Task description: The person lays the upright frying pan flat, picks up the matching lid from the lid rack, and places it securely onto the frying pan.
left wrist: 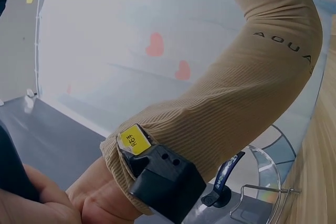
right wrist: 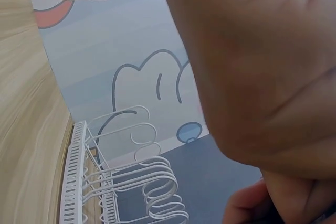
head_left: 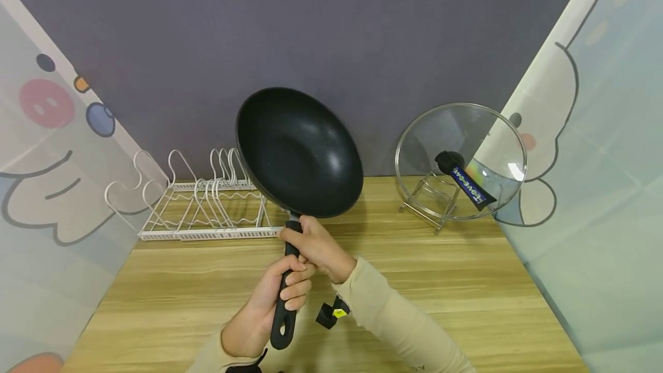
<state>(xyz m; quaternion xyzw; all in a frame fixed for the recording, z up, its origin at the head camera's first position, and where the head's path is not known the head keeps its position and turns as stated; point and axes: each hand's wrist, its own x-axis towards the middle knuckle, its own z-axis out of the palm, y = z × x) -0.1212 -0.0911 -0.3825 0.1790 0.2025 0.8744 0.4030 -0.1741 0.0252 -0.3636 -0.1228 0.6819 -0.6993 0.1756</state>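
Note:
Both hands grip the black handle of a dark wok [head_left: 303, 154], which is raised over the table with its inside facing me. My right hand [head_left: 318, 246] holds the handle's upper end, just below the pan. Lower down, my left hand [head_left: 279, 298] has its fingers curled round the same handle, whose holed end sticks out beneath it. In the left wrist view the left hand [left wrist: 37, 203] shows beside a dark piece of the handle [left wrist: 13, 166]. The right hand [right wrist: 262, 77] fills much of the right wrist view and hides most of its grip.
A white wire rack [head_left: 207, 232] stands on the wooden table [head_left: 414, 281] to the left, partly behind the wok. On the right a glass lid [head_left: 414, 131] with a black handle leans on a small metal stand [head_left: 425, 206]. A grey wall [head_left: 414, 33] rises behind.

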